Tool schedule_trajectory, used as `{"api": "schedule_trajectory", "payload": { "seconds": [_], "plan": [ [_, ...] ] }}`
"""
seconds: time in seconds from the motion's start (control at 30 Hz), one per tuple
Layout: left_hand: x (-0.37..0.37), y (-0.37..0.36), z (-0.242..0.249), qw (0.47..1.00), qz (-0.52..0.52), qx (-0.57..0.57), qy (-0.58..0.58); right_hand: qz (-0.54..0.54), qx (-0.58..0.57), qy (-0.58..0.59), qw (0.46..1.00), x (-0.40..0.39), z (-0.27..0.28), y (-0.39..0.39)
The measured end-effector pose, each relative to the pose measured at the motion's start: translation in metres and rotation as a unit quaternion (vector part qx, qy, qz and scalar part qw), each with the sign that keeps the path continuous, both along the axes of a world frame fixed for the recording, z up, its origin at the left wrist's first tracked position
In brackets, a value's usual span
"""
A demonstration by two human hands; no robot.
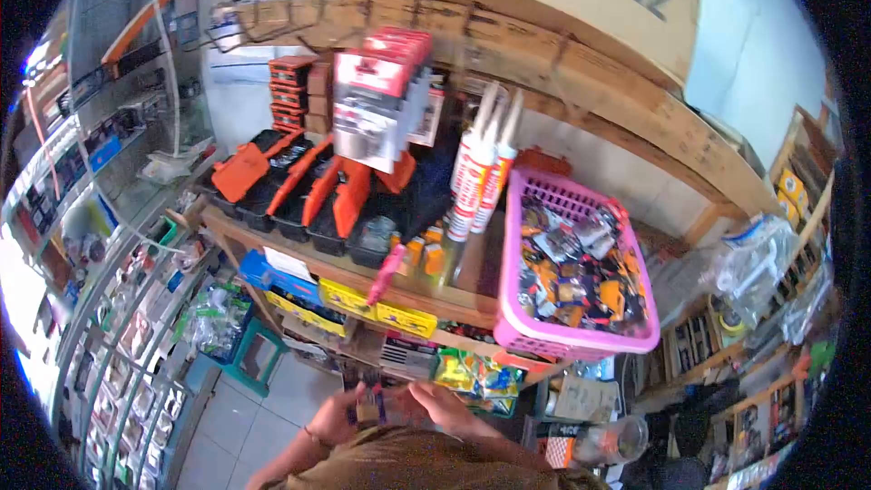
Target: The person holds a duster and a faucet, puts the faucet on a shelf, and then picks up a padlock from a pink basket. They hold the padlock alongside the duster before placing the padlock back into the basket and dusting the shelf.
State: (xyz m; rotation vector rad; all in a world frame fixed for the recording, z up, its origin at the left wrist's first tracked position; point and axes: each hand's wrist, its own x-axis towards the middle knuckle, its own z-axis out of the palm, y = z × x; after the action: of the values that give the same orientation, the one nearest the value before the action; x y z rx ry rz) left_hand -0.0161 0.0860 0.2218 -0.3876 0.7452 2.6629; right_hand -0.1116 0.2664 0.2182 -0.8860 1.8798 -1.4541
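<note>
At the bottom of the view, close to my body, my left hand (336,416) is closed on a small packet (367,408) with dark edges and a tan middle. Its contents are too small and blurred to make out. My right hand (445,406) is just right of it, fingers stretched out and apart from the packet, with nothing visible in it. Above and to the right, a pink plastic basket (581,342) on the shelf holds many small packets in black, orange and silver. It is the nearest container to my right hand.
White sealant tubes (474,177) stand left of the basket. Black bins (290,225) with orange lids line the wooden shelf (472,304). Red-topped blister packs (372,100) hang above. A large carton (544,0) rests overhead. A green stool (263,358) and glass display case (118,372) stand left.
</note>
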Motion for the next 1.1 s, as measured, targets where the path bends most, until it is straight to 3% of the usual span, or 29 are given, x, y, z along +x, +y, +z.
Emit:
{"api": "schedule_trajectory", "payload": {
  "seconds": [0.07,0.1,0.17,0.3,0.37,0.53,0.57,0.6,0.63,0.9,0.93,0.97,1.03,1.07,1.1],
  "plan": [
    [0.026,-0.012,-0.022,0.996,0.024,0.053,-0.069,-0.017,0.049,-0.181,0.982,0.004,-0.009,-0.006],
    [0.032,-0.018,-0.032,0.992,0.023,0.087,-0.083,-0.066,0.016,-0.292,0.954,0.001,-0.006,-0.013],
    [0.028,-0.020,-0.031,0.994,0.033,0.085,-0.058,-0.120,-0.077,-0.295,0.945,-0.021,0.004,-0.034],
    [0.004,-0.020,-0.020,0.993,0.035,0.110,-0.029,-0.159,-0.129,-0.381,0.902,-0.088,0.019,-0.092],
    [-0.001,-0.022,-0.009,0.993,0.023,0.024,0.110,-0.149,-0.188,-0.362,0.901,-0.106,0.029,-0.113],
    [0.014,-0.030,-0.027,0.992,-0.003,0.037,0.121,-0.155,-0.233,-0.287,0.916,-0.110,0.018,-0.122],
    [0.022,-0.033,-0.040,0.997,0.016,0.024,0.073,-0.141,-0.254,-0.264,0.920,-0.104,0.013,-0.119],
    [0.028,-0.036,-0.050,0.999,0.034,0.009,0.027,-0.139,-0.250,-0.272,0.919,-0.091,0.009,-0.113],
    [0.034,-0.039,-0.058,0.999,0.027,0.006,0.029,-0.124,-0.199,-0.245,0.941,-0.082,0.001,-0.103],
    [0.025,-0.066,-0.067,0.993,0.110,0.010,0.045,-0.090,-0.114,-0.253,0.957,0.000,-0.064,-0.044],
    [0.017,-0.067,-0.065,0.987,0.137,-0.033,0.083,-0.073,-0.110,-0.220,0.966,-0.002,-0.096,-0.031],
    [0.009,-0.068,-0.064,0.977,0.160,-0.073,0.123,-0.078,-0.026,-0.226,0.971,0.005,-0.077,-0.023],
    [-0.006,-0.067,-0.069,0.961,0.203,-0.107,0.157,-0.068,-0.036,-0.103,0.992,0.016,-0.094,-0.002],
    [-0.010,-0.069,-0.069,0.920,0.222,-0.272,0.174,-0.071,-0.031,-0.106,0.991,0.022,-0.100,0.009],
    [-0.017,-0.064,-0.066,0.923,0.219,-0.268,0.171,-0.054,-0.002,-0.060,0.997,0.028,-0.104,0.020]
  ]
}}
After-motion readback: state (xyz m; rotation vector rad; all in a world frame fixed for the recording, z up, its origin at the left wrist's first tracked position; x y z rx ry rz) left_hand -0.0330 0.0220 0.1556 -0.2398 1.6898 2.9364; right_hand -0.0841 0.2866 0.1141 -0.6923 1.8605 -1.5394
